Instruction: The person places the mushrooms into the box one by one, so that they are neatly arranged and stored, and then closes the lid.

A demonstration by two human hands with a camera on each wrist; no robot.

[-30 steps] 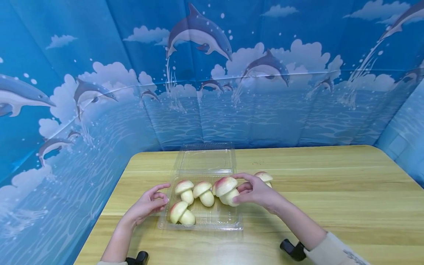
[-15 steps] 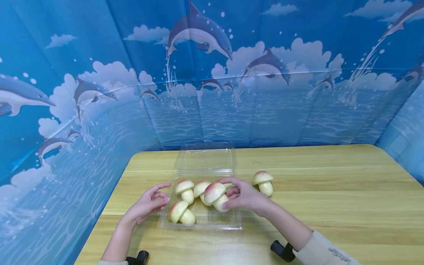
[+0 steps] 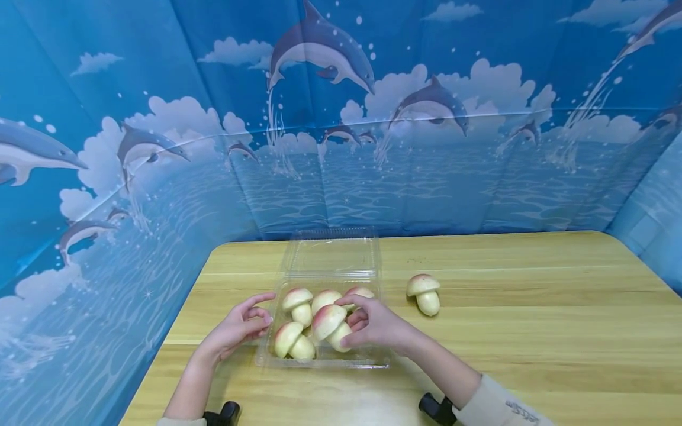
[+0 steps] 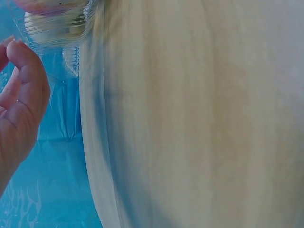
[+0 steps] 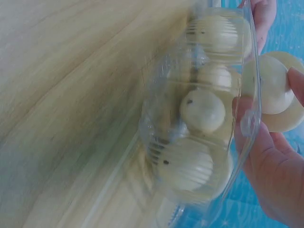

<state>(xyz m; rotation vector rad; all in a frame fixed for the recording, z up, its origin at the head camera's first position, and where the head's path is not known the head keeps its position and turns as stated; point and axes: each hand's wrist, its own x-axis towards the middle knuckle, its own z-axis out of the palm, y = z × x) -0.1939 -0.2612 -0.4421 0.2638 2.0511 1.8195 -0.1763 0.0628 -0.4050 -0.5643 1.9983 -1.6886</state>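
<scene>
Moved leftward: one mushroom-shaped piece (image 3: 328,323), pinched by the right hand (image 3: 375,322), above the transparent tray (image 3: 351,364). Left hand (image 3: 240,326), loosely bent, unladen, beside the left rim (image 3: 261,354); tray floor (image 3: 369,354) visible near right.

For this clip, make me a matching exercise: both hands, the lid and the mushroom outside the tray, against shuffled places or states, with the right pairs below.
Things:
1. Left hand
2. Lid
3. Right hand
4. Lone mushroom

Places and states:
A. Over the tray, gripping a mushroom
B. Lying on the table, right of the tray
C. At the tray's left edge, gripping nothing
D. Open, on the tray's far side

Pairs: 1-C, 2-D, 3-A, 4-B
</scene>
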